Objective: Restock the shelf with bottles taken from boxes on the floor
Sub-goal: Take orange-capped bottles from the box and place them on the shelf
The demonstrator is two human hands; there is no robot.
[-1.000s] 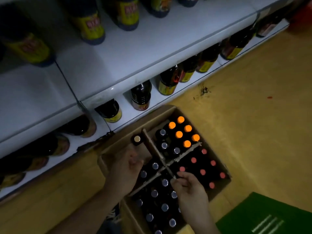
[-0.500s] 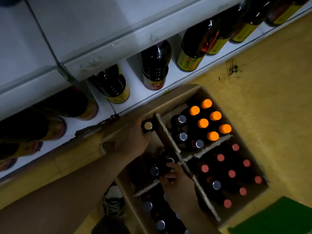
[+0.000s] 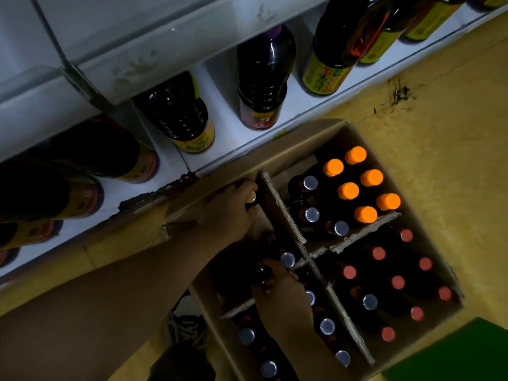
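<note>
Your left hand (image 3: 233, 215) curls its fingers round the neck of a pale-capped bottle (image 3: 250, 198) in the far-left compartment of the cardboard box (image 3: 297, 144), just beside the divider (image 3: 277, 207). The hand covers most of that bottle. Your right hand (image 3: 283, 301) wraps thumb and fingers round the top of a dark bottle (image 3: 261, 274) in the same compartment, nearer you; its cap colour cannot be made out. The box stands on the floor against the shelf (image 3: 225, 127), its near corner cut off by the frame edge. Inside it you can count six orange caps (image 3: 348, 190), eight red caps (image 3: 397, 282) and ten silver caps (image 3: 312, 214). Your right wrist covers part of the near compartment. On the shelf, the large bottles (image 3: 264, 78) lose their tops behind the board above. Those at the left sink into shadow, so their number cannot be told. A shoe (image 3: 187, 325) shows dimly beside the box.
</note>
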